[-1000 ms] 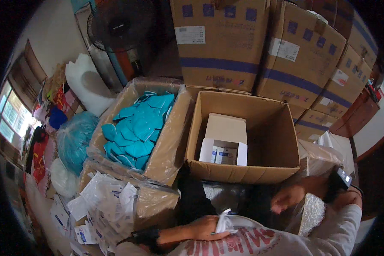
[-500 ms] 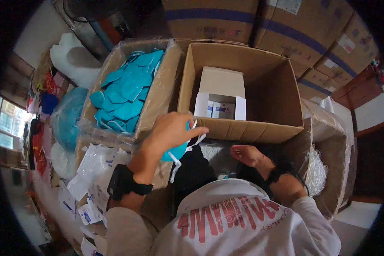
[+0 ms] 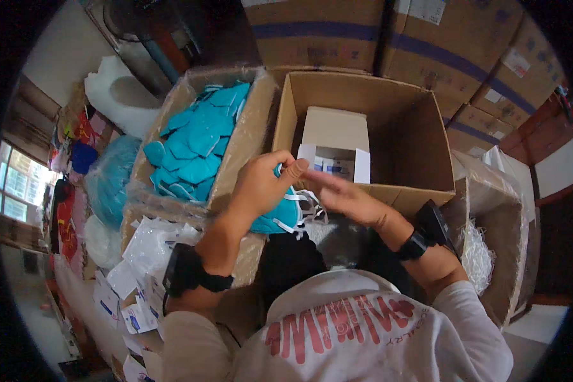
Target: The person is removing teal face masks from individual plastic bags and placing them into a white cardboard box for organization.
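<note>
Now the right hand (image 3: pixel 351 200) has come in by the left hand (image 3: pixel 259 184), which pinches a teal mask (image 3: pixel 279 214), so both can reach its straps (image 3: pixel 300 198); right grip, I can't tell.

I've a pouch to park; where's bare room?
Inside the open brown cardboard box, between the white paperboard carton and the box's right wall. Crowded: the plastic-lined brown box heaped with teal masks, and around the left hand, holding another teal mask.
</note>
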A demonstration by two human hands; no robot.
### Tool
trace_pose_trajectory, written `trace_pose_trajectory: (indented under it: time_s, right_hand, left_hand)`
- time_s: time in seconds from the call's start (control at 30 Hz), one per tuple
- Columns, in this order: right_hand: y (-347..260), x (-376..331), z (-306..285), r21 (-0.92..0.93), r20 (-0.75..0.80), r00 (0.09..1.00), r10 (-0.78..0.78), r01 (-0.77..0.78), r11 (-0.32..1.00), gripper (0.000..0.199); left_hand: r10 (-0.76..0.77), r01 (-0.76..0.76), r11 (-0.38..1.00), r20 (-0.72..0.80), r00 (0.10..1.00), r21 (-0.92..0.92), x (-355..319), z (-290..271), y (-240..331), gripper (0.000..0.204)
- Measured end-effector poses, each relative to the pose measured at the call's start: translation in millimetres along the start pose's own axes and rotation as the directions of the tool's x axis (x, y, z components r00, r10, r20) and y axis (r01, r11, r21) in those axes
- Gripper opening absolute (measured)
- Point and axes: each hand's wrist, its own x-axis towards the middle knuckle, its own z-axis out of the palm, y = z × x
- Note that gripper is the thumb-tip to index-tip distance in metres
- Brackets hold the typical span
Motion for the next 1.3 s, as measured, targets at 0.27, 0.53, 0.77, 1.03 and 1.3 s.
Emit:
trace_pose_trajectory:
  time_s: [0.27, 0.53, 0.77, 1.03, 1.3]
  right_hand:
    - [-13.7, 8.9, -0.9, -0.284, 0.033, 0.994, 0.108, -0.094, 0.954, 0.032]
    - [-44.4, 47.9, 55.6, 0.193, -0.007, 0.949, -0.314, 0.309, 0.931, 0.031]
    - [-78.0, 30.1, 102.6, -0.017, -0.217, 0.914, -0.343, 0.348, 0.937, 0.028]
    - [-99.6, 9.7, 111.1, -0.291, 0.123, 0.804, -0.582, 0.590, 0.753, 0.026]
    - [-89.6, -33.0, 105.6, -0.329, 0.636, 0.611, -0.472, 0.768, 0.550, 0.022]
  left_hand:
    - [-0.078, 0.092, 0.993, -0.179, 0.981, 0.070, -8.8, -13.5, -20.7, 0.048]
    - [-0.350, 0.174, 0.593, -0.057, 0.935, -0.786, -10.4, 49.4, -88.4, 0.050]
    - [0.007, -0.047, 0.997, -0.506, 0.863, -0.067, 1.6, 6.8, -2.7, 0.045]
    - [0.012, -0.175, 0.940, -0.486, 0.874, -0.292, 36.1, -20.2, -13.6, 0.050]
    - [-0.392, -0.010, 0.896, -0.801, 0.453, -0.444, 85.4, -40.7, -70.5, 0.055]
